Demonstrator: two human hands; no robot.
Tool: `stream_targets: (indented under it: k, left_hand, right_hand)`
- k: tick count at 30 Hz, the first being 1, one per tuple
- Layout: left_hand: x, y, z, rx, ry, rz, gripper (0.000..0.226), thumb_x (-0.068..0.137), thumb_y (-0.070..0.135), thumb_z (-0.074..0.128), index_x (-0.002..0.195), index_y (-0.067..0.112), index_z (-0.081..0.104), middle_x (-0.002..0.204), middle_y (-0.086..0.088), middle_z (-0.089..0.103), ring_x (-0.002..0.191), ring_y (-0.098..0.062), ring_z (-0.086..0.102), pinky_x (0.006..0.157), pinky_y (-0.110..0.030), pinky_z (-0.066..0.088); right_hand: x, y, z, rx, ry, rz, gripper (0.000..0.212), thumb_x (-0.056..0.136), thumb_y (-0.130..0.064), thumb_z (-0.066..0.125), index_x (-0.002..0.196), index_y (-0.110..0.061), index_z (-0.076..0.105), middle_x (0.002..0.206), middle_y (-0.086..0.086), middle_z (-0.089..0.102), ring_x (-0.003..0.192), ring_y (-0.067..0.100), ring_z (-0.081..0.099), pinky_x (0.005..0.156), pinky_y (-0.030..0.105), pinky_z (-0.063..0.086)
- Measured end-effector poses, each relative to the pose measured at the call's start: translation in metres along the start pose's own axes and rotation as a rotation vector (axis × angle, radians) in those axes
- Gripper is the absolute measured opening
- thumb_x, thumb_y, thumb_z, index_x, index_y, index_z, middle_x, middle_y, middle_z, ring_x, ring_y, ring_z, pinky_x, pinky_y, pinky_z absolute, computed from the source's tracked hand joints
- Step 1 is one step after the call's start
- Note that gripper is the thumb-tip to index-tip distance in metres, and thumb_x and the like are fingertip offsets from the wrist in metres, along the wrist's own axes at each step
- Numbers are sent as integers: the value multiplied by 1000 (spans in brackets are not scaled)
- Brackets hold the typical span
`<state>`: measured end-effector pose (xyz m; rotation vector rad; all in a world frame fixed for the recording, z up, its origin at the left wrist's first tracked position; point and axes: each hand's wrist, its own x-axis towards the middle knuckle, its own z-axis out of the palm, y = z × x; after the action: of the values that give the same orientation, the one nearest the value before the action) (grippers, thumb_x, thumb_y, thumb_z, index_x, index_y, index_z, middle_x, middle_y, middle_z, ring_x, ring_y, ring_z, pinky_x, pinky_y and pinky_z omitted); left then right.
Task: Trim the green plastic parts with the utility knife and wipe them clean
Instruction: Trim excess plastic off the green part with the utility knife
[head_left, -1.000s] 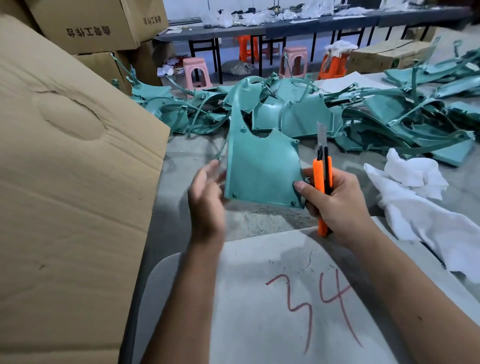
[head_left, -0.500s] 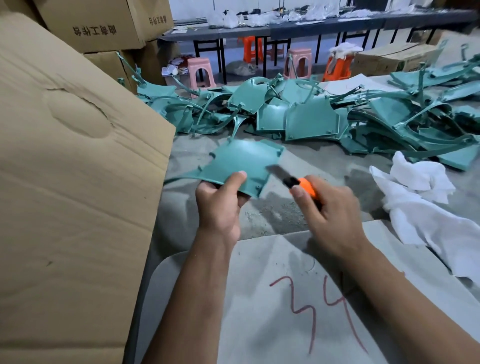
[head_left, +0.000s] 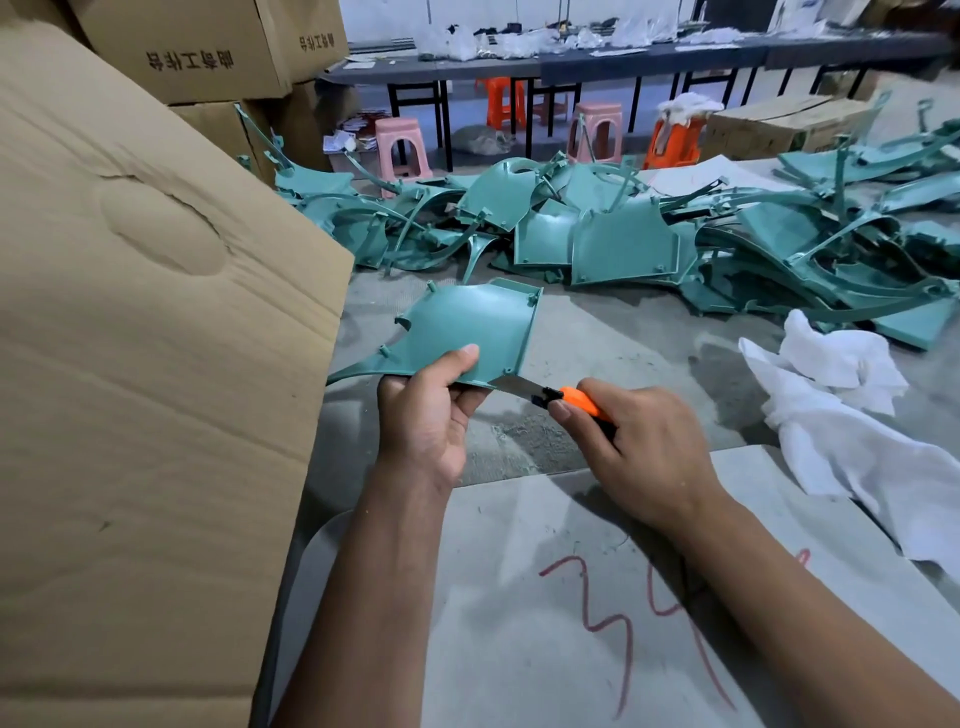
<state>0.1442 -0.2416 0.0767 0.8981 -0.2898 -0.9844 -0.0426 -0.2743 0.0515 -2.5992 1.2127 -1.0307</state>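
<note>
My left hand (head_left: 426, 415) pinches the green part (head_left: 467, 332) above the table (head_left: 623, 353), holding its near edge steady, I judge, for the utility knife (head_left: 550, 395) gripped in my right hand (head_left: 639, 441), the white cloth (head_left: 841, 415) lying nearby for wiping.

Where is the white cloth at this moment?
In the head view the white cloth lies crumpled on the table at the right edge, to the right of the right hand holding the utility knife and just in front of the pile of green parts.
</note>
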Motion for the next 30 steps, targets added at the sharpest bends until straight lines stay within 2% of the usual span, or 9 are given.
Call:
stream_targets:
  k: [6, 9, 14, 16, 22, 24, 26, 28, 30]
  left_hand:
    - [-3, 0, -3, -21, -18, 1, 23, 85, -14, 65, 96, 5, 71, 87, -8, 77, 74, -21, 75, 54, -27, 58]
    - [-3, 0, -3, -25, -52, -17, 24, 85, -14, 64, 99, 5, 71, 90, -9, 77, 76, -22, 76, 56, -28, 59]
    - [-2, 5, -5, -60, -161, -71, 27, 87, -13, 60, 109, 1, 69, 101, -13, 76, 83, -23, 75, 61, -29, 61]
    - [-2, 6, -7, -53, -204, -106, 30, 87, -13, 58, 111, 1, 68, 104, -13, 76, 86, -23, 75, 64, -31, 61]
    - [-7, 3, -11, -48, -260, -109, 35, 78, -10, 63, 108, 6, 70, 104, -11, 77, 89, -23, 75, 65, -33, 61]
    - [-5, 4, -13, -33, -237, -83, 39, 76, -9, 66, 113, 3, 69, 109, -13, 75, 93, -26, 74, 66, -34, 61]
    - [-2, 4, -15, 10, -171, -63, 41, 83, -12, 64, 122, 0, 65, 108, -12, 75, 91, -26, 74, 62, -32, 60]
    - [0, 2, -14, 41, -130, -44, 39, 85, -13, 62, 123, -2, 64, 105, -12, 75, 86, -25, 74, 58, -30, 58]
    - [1, 0, -13, 40, -108, -31, 34, 85, -13, 62, 118, -2, 66, 103, -13, 75, 84, -25, 74, 58, -29, 58]
  right_hand:
    - [3, 3, -1, 10, -2, -10, 57, 101, -64, 38, 69, -17, 47, 50, -2, 43, 48, 25, 46, 49, 44, 40]
    - [5, 7, -3, -46, 40, 24, 57, 101, -64, 37, 69, -17, 47, 50, -3, 43, 48, 24, 46, 48, 43, 42]
    - [4, 7, -3, -113, 142, 21, 55, 104, -60, 37, 69, -20, 46, 48, -8, 40, 42, 14, 41, 44, 35, 40]
    - [5, 12, -3, -106, 193, 83, 54, 105, -58, 39, 68, -20, 46, 48, -8, 41, 41, 13, 42, 43, 34, 42]
    - [13, 40, -6, -230, 225, 315, 59, 105, -63, 33, 70, -17, 47, 55, 3, 50, 53, 32, 52, 52, 39, 45]
    - [13, 45, -11, -234, 245, 384, 58, 105, -61, 33, 70, -17, 48, 57, 4, 50, 55, 32, 52, 53, 36, 39]
    - [10, 42, -14, -156, 288, 296, 54, 107, -57, 36, 70, -19, 46, 53, -3, 45, 48, 24, 46, 49, 31, 30]
    - [6, 26, -13, -67, 244, 107, 50, 106, -54, 41, 71, -19, 49, 50, -8, 43, 42, 16, 43, 44, 30, 33]
    - [1, 9, -5, -48, 153, -42, 50, 104, -56, 41, 71, -18, 48, 51, -8, 44, 43, 17, 44, 44, 33, 34]
